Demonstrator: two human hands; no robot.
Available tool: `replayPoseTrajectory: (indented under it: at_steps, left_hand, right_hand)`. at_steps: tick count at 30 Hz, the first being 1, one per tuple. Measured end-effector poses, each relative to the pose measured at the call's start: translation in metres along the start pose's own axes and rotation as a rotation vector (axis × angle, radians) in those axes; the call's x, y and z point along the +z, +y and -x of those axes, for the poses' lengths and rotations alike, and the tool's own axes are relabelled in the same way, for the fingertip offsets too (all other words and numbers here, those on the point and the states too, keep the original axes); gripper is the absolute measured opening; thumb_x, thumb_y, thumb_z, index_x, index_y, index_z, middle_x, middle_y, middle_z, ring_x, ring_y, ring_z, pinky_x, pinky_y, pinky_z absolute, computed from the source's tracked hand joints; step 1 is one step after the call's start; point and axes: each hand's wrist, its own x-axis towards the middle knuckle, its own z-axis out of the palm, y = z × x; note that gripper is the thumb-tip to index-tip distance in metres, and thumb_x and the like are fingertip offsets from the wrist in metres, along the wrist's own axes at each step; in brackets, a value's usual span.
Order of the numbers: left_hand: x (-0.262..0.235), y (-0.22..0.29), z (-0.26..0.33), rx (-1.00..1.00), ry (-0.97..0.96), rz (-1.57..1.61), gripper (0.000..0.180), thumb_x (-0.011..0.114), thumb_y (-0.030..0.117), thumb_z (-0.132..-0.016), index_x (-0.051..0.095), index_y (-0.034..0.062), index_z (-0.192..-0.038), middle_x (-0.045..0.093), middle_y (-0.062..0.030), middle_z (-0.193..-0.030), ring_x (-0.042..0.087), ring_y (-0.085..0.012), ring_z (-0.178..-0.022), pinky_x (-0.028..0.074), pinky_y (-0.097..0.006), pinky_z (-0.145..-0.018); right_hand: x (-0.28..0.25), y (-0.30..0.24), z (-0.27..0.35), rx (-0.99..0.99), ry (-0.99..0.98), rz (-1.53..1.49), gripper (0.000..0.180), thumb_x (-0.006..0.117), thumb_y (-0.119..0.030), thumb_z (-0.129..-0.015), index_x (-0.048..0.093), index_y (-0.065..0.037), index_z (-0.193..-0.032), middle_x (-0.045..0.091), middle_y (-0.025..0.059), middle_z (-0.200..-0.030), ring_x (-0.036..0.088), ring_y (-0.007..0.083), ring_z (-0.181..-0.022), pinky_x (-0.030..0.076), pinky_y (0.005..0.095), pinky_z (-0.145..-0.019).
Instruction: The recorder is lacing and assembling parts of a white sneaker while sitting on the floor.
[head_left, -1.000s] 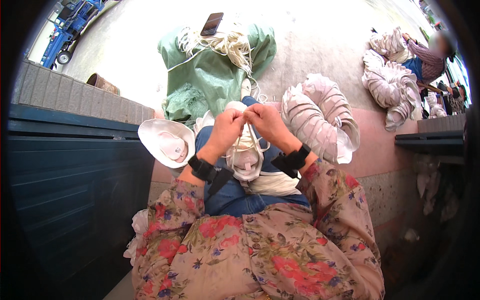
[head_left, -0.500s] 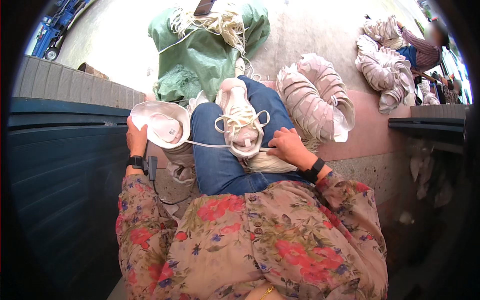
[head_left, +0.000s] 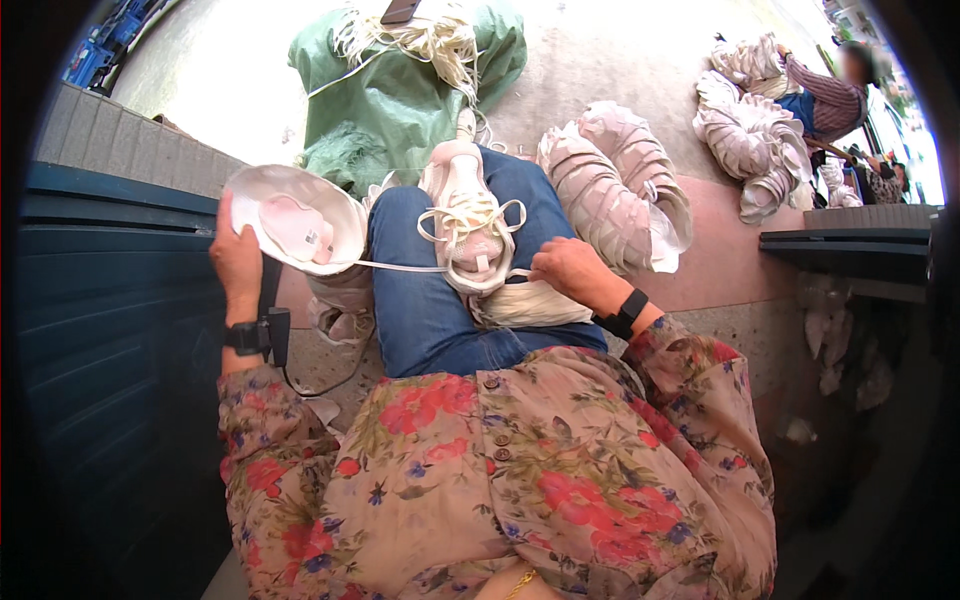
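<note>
My left hand (head_left: 236,265) grips the rim of a white shoe upper (head_left: 345,230) with a pale pink inner, off to the left of my knees. From that upper a flat white shoelace (head_left: 405,267) runs across my thigh and passes behind the heel of a pale sneaker (head_left: 455,175). The sneaker lies between my legs, its cream laces tied in a bow. On its right side my right hand (head_left: 578,275) pinches the lace, with its end at the fingertips. Below that hand a bundle of cream laces (head_left: 538,305) rests on my lap.
A green sack (head_left: 400,115) stands ahead, with loose laces (head_left: 440,45) and a phone (head_left: 400,10) on top. Stacked shoe uppers (head_left: 615,185) lie to the right. Dark blue panels (head_left: 120,300) flank my left. Another person (head_left: 835,95) is at the far right beside more stacks.
My left hand has moved a little left and away with the shoe upper, which is now tilted more. My right hand stays beside the sneaker, holding the lace. The whole view has shifted slightly.
</note>
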Motion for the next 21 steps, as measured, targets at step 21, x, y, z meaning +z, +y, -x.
replayPoseTrajectory:
  at_steps: [21]
  left_hand:
    - [0.010,0.119,0.029,-0.022,-0.314,0.611,0.054,0.050,-0.001,-0.079,0.033,0.0067,-0.129,0.046,0.0028,-0.053,0.042,-0.0016,-0.046,0.033,-0.019,-0.043]
  right_hand:
    - [0.015,-0.011,0.039,0.056,-0.054,-0.424,0.011,0.059,-0.013,-0.071,0.055,-0.004,-0.069,0.055,0.0111,-0.073,0.053,0.0313,-0.074,0.043,0.0388,-0.066]
